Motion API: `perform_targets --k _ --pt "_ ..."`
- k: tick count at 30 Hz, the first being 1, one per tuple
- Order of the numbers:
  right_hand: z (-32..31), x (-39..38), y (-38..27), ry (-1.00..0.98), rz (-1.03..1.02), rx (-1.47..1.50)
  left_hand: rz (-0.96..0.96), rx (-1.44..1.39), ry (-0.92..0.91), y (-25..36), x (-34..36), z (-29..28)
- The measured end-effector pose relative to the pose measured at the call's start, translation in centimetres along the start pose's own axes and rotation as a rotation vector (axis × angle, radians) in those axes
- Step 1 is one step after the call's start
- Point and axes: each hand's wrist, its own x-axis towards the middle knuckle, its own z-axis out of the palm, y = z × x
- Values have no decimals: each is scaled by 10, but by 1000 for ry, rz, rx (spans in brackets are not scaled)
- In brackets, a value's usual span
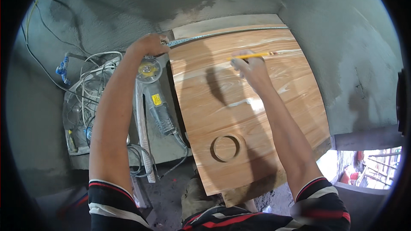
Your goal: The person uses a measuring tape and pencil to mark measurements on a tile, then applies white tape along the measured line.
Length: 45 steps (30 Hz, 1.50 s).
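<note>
A wood-grain board (239,102) lies flat in front of me, with a ring-shaped cut (226,148) near its close end. My left hand (147,45) pins the end of a metal tape measure (227,33) at the board's far left corner; the tape runs along the far edge to the right. My right hand (250,68) holds a yellow pencil (252,55) over the board's far part, its tip pointing right.
An angle grinder (156,98) with a yellow disc lies left of the board, its cable trailing toward me. A tangle of white wires (92,85) sits on clear plastic further left. Grey cement walls (342,60) close in behind and on the right.
</note>
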Motion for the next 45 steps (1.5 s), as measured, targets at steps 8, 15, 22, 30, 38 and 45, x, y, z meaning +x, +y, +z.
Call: perform_targets --k 8,15,22,30,38,45 --pt "95 125 -7 -100 -181 -488 24 42 -207 16 23 -12" --pt "151 171 3 -225 -186 -594 -40 64 -286 8 33 -3" --pt "149 198 32 -247 -185 -600 -31 37 -281 12 34 -7" --pt "137 198 40 -314 -213 -437 -56 30 -348 5 40 -6" --pt "137 201 47 -322 -241 -436 -57 14 -285 5 44 0" --pt "142 199 48 -288 -238 -456 -105 16 -324 12 37 -8"
